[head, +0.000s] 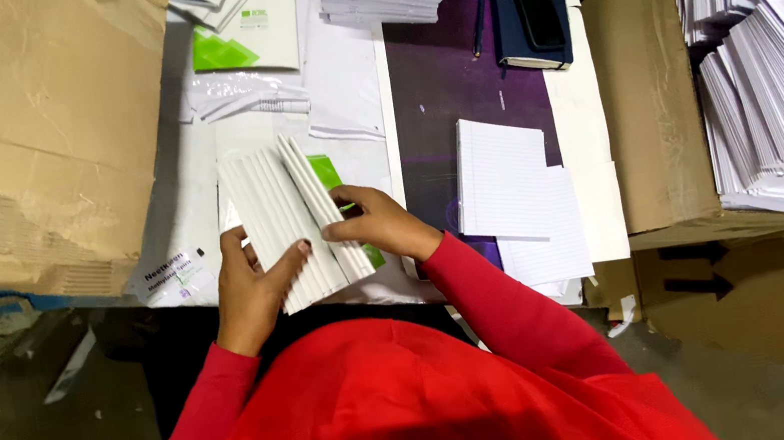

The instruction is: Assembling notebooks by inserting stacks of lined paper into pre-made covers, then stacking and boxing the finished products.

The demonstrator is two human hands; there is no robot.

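A stack of thin white booklets (276, 220) stands on edge at the near side of the table, spines up, fanned slightly. My left hand (255, 293) grips the stack from the near left, thumb lying across the spines. My right hand (380, 223) holds the right side of the stack, fingers curled over the outermost booklets, one of which shows a green cover. Both sleeves are red.
Lined white sheets (515, 199) lie to the right on a purple mat (441, 92). A dark notebook with a phone (534, 10) and a pen (479, 27) sit farther back. Cardboard boxes (48, 134) flank the left; a box of paper stacks (781, 68) stands right.
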